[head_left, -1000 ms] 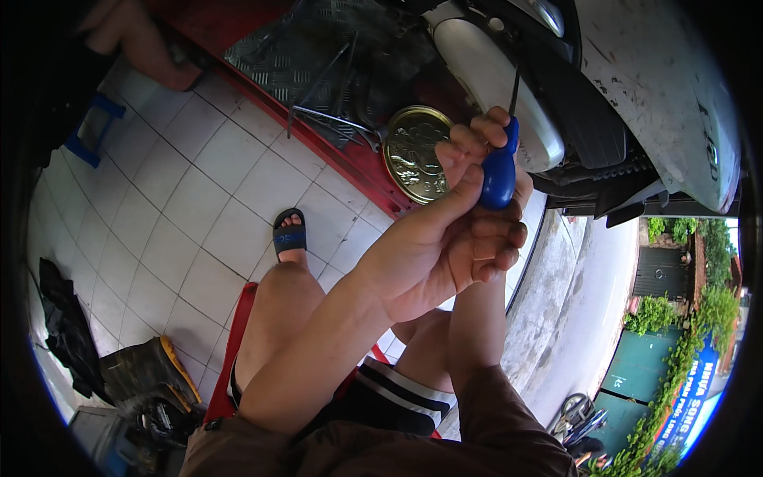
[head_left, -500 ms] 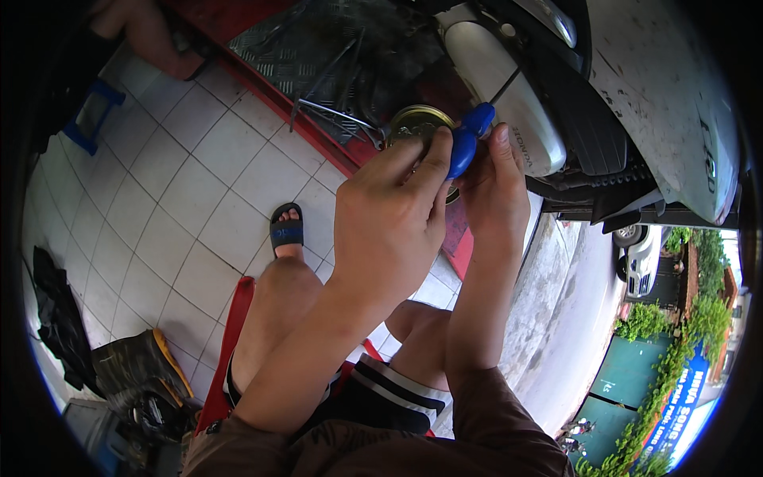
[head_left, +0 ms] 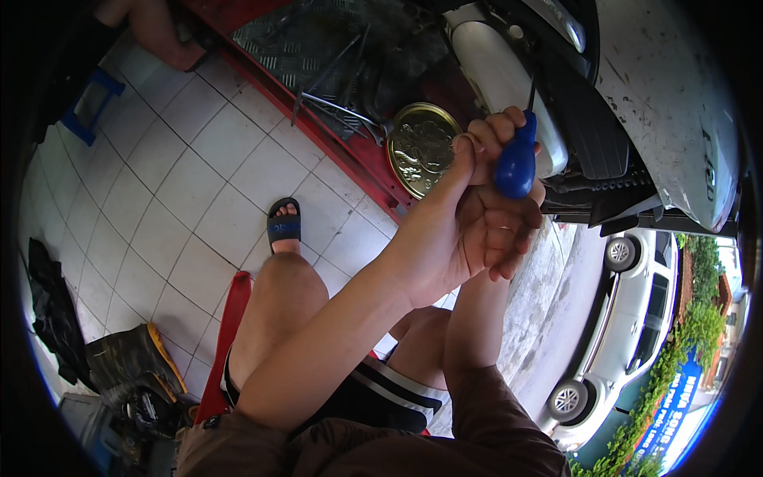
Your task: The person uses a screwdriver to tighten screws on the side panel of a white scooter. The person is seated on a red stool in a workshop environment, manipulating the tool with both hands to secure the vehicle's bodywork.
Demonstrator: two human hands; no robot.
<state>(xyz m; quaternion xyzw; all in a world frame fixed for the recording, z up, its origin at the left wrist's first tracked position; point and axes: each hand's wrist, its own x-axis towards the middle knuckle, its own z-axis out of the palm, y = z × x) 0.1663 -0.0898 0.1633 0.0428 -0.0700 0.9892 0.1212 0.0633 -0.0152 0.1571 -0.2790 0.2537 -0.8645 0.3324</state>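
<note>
Gripping a blue screwdriver (head_left: 516, 163), seen from the head view, the right hand (head_left: 489, 153) curls its fingers around the handle, shaft pointing far toward a motorbike (head_left: 652, 103). Nearer, the left hand (head_left: 475, 232) is palm up, fingers loosely bent; whether it touches the handle, I cannot tell. Left lies a gold tin (head_left: 421, 151).

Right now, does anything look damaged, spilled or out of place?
The motorbike's panel, upper right, shows dark marks, scuffs or dirt. A crumpled black cloth lies on the floor at left, as if dropped. No spill shows.
</note>
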